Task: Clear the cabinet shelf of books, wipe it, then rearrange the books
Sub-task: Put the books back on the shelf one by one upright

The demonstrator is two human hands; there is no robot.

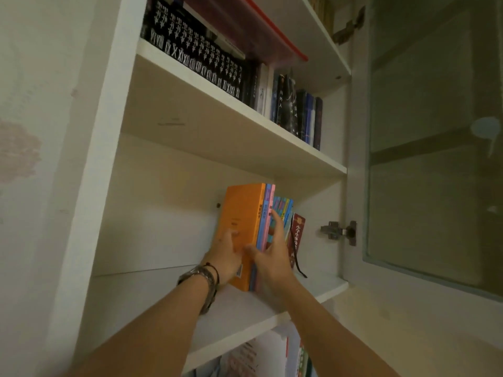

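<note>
Your left hand (227, 254) lies flat on the orange book's (242, 229) cover, fingers straight, pressing, not curled. Your right hand (268, 257) grips the spine side of the same bunch: thumb on the orange spine low down, fingers spread over the blue book (261, 221) and pink book (269, 213). The bunch stands upright on the middle shelf (168, 289), right of centre.

Just right of your right fingers: a few thin books (284, 210) leaning, then a dark red book (297, 238) with a ribbon hanging over the shelf edge. Beyond that, the cabinet's right wall and a hinge (339, 232); the glass door (435, 137) stands open further right.

Left of your left fingers the shelf is bare to the side wall. Above the fingers, the upper shelf board (234, 131) sits close over the orange book's top. It carries a black set (196, 53) and more dark books (296, 112).

Below your wrists, the lower shelf's books (272, 355) are mostly cut off. The thin books' lower halves are hidden behind your right hand. Spine text is too small to read.
</note>
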